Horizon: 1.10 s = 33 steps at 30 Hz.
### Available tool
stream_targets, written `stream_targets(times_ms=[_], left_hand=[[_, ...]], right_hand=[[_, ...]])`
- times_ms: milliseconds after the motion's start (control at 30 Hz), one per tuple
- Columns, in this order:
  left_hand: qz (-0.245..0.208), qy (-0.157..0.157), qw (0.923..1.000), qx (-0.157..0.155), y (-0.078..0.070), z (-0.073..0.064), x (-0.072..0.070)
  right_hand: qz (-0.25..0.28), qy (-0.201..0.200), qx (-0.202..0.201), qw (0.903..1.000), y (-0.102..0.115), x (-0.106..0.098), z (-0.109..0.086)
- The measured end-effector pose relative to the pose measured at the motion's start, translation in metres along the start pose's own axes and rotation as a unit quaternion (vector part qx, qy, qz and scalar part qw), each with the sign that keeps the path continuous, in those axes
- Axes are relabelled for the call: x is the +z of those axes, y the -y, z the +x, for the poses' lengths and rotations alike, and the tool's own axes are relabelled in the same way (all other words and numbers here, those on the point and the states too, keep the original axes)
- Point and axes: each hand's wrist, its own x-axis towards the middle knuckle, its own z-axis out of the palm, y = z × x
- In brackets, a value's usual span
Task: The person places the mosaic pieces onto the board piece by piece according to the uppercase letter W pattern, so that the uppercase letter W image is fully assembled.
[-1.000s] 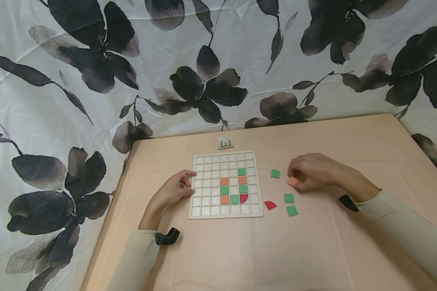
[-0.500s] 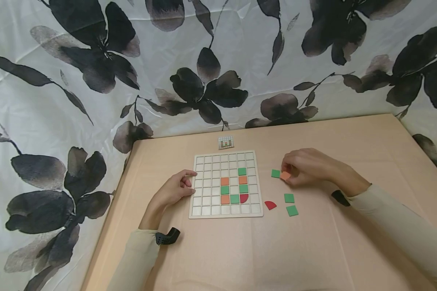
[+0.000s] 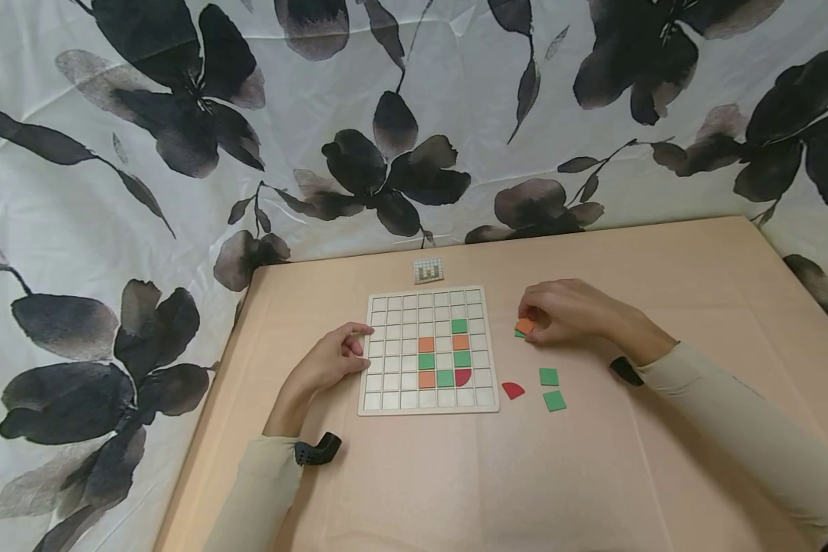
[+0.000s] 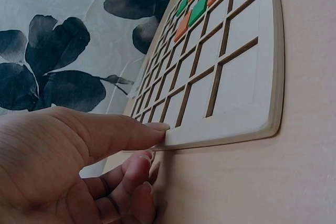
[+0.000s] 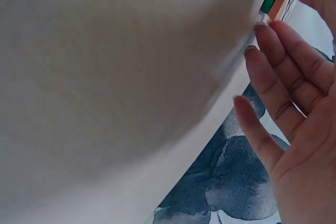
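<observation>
My left hand (image 3: pixel 326 360) is at the left edge of a white grid board (image 3: pixel 391 366). Its thumb lies straight on the wooden rim and the index fingertip touches the same edge; the other fingers curl loosely beside it. Orange and green square tiles and one red quarter-round tile (image 3: pixel 462 376) sit in the board's cells. Right of the board, my right hand (image 3: pixel 569 309) pinches an orange square tile (image 3: pixel 525 325) between thumb and fingers. A green square tile (image 3: pixel 520 334) shows partly under it; in the right wrist view, green and orange tiles lie together at the fingertips.
Two green square tiles (image 3: pixel 548 376) and a loose red quarter-round tile (image 3: pixel 513 390) lie right of the board. A small pattern card (image 3: pixel 428 271) is behind it. A floral cloth (image 3: pixel 386 100) hangs along the table's far edge.
My right hand has moved left with the orange tile, from beside the green tile to over it. My left hand and the board have stayed put.
</observation>
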Motion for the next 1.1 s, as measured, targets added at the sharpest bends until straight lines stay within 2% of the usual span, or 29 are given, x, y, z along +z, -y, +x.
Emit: stream_targets(times_ms=[433,733,967,1100], left_hand=[[-0.002,0.001,1.0000,0.002,0.000,0.001,0.000],[-0.005,0.002,1.0000,0.001,0.002,-0.002,-0.001],[-0.005,0.006,1.0000,0.002,0.003,-0.004,-0.002],[-0.008,0.007,0.9999,0.003,0.003,-0.005,-0.003]], right_hand=[[0.023,0.015,0.000,0.9996,0.003,-0.003,0.003],[0.026,0.004,-0.012,0.9996,0.010,-0.010,0.007],[0.017,0.022,-0.018,0.9994,0.018,-0.011,0.006],[0.007,0.020,-0.019,0.9996,0.020,-0.011,0.005]])
